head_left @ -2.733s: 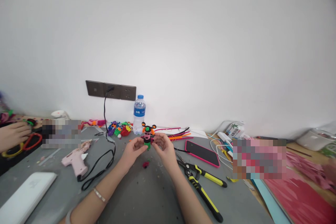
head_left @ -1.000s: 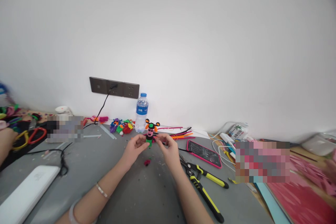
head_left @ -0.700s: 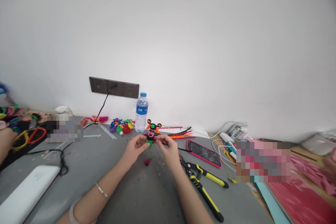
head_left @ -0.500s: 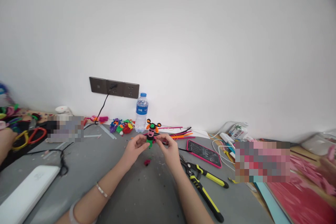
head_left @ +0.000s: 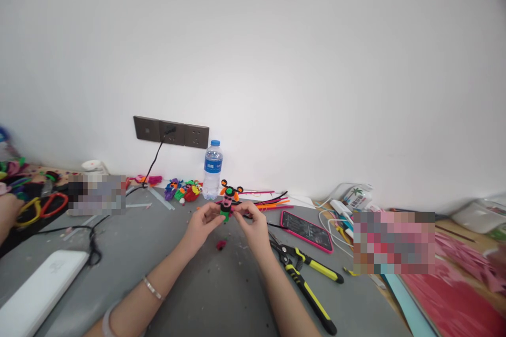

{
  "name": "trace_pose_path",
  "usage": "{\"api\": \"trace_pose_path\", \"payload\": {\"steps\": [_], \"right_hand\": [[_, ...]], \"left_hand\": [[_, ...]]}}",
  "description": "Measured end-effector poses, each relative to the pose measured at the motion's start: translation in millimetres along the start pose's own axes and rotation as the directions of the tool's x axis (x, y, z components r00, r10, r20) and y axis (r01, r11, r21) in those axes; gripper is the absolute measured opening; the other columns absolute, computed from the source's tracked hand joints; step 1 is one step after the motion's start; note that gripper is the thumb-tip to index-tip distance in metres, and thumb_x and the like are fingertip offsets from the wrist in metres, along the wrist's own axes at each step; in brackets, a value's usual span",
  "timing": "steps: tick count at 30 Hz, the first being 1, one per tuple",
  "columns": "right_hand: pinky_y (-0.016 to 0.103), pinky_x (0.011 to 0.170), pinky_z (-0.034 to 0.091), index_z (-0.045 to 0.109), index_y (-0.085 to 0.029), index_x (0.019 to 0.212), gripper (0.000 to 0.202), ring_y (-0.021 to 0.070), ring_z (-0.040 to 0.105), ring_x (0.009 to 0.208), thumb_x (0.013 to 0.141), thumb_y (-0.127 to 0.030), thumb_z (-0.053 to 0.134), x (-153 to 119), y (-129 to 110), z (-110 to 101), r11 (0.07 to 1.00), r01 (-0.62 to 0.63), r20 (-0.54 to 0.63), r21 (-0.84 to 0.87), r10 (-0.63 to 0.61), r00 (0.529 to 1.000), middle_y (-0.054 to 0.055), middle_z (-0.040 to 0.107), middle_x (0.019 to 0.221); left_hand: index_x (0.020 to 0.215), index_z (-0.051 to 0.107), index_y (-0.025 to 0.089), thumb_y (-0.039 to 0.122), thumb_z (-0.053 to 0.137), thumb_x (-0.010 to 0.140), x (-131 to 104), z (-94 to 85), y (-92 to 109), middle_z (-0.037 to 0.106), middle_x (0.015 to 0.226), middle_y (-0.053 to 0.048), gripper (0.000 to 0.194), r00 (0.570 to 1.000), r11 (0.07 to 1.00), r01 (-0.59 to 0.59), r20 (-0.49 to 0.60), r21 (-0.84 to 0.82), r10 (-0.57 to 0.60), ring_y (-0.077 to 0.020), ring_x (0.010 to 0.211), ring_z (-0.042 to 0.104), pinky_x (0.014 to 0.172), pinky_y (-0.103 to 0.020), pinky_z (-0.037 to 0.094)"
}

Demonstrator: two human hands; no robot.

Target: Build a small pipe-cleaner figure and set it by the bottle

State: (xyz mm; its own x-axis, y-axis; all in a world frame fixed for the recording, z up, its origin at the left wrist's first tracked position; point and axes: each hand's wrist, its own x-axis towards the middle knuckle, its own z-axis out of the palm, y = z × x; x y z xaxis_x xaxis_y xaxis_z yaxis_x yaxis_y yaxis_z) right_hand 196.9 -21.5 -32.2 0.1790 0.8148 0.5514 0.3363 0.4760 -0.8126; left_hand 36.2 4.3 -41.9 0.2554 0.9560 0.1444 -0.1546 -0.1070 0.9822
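Note:
A small figure [head_left: 227, 201] in green, black, pink and orange is held upright between my two hands, above the grey table mat [head_left: 205, 289]. On its left side my left hand [head_left: 206, 219] pinches it near the green lower part. The fingertips of my right hand [head_left: 252, 220] close on its right side, at a small pink part. Two round orange and black pieces stick out at the top of the figure. A small dark red piece [head_left: 221, 245] lies on the mat below my hands.
Behind stand a water bottle [head_left: 212, 171] and colourful fuzzy figures [head_left: 184, 190]. Fuzzy stems [head_left: 272, 203], a phone [head_left: 306, 230] and yellow-black pliers [head_left: 308, 289] lie at right. A white power bank [head_left: 43, 292] and scissors [head_left: 53, 205] are at left, near another person's hand.
The figure is turned slightly between my fingers, and my hands have hardly moved. At the far right edge, another person's hand has shifted and is blurred.

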Motion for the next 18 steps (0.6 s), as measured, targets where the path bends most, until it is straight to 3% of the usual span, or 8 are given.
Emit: {"api": "trace_pose_path", "payload": {"steps": [9, 18], "right_hand": [[0.029, 0.065, 0.047, 0.063, -0.020, 0.074, 0.007, 0.0177, 0.057, 0.069, 0.078, -0.023, 0.059, -0.5, -1.4, -0.3, 1.000, 0.009, 0.010, -0.016, -0.009, 1.000, 0.002, 0.063, 0.072], [0.030, 0.064, 0.046, 0.068, -0.018, 0.077, 0.022, 0.0196, 0.060, 0.069, 0.080, -0.039, 0.062, 4.6, 9.9, -12.0, 0.990, -0.127, -0.049, 0.057, 0.130, 0.990, 0.005, 0.068, 0.074]], "left_hand": [[0.080, 0.063, 0.020, 0.038, 0.076, 0.066, 1.2, -0.7, -2.8, 0.065, 0.074, 0.000, 0.027, 1.000, 1.000, -0.009, 0.005, -0.009, 0.009, -0.0186, 0.074, 0.062, 0.069, -0.029, 0.051], [0.080, 0.063, 0.019, 0.040, 0.080, 0.062, 4.6, -5.4, -2.2, 0.061, 0.071, 0.003, 0.033, 0.975, 0.976, 0.036, -0.205, -0.214, -0.081, -0.0137, 0.068, 0.059, 0.069, -0.027, 0.054]]}}
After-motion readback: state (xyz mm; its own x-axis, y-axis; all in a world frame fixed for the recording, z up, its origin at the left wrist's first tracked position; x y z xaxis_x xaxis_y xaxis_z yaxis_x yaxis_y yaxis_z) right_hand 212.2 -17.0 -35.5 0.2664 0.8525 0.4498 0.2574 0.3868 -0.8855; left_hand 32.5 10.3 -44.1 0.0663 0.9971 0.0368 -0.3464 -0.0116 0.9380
